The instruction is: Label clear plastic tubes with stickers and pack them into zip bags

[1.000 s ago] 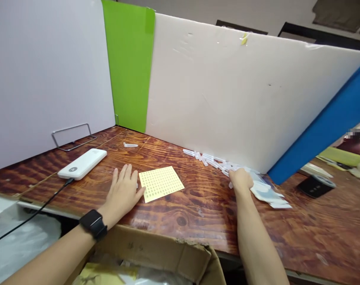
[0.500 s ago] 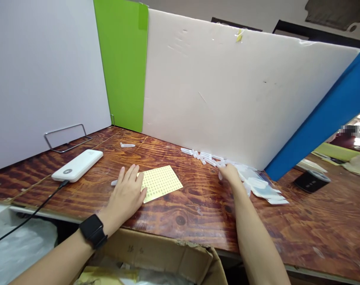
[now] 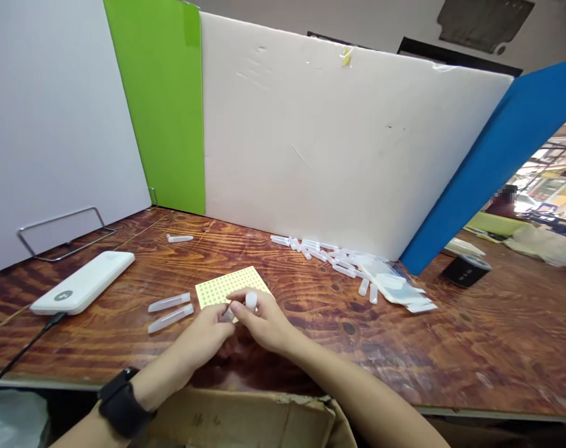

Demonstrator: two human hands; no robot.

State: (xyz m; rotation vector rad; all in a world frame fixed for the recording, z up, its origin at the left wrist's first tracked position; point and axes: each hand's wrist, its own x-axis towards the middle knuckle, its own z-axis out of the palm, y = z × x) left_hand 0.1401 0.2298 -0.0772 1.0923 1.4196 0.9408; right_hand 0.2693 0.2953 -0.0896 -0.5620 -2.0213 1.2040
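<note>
Two spare tubes (image 3: 170,303) lay flat, left of the hands, near the front edge of the table (image 3: 334,336). The left hand (image 3: 207,330) and right hand (image 3: 267,325) met there, both pinching one small clear tube (image 3: 249,302). It pointed left to right (white cap by the right hand), just in front of the yellow sticker sheet (image 3: 224,286).
</note>
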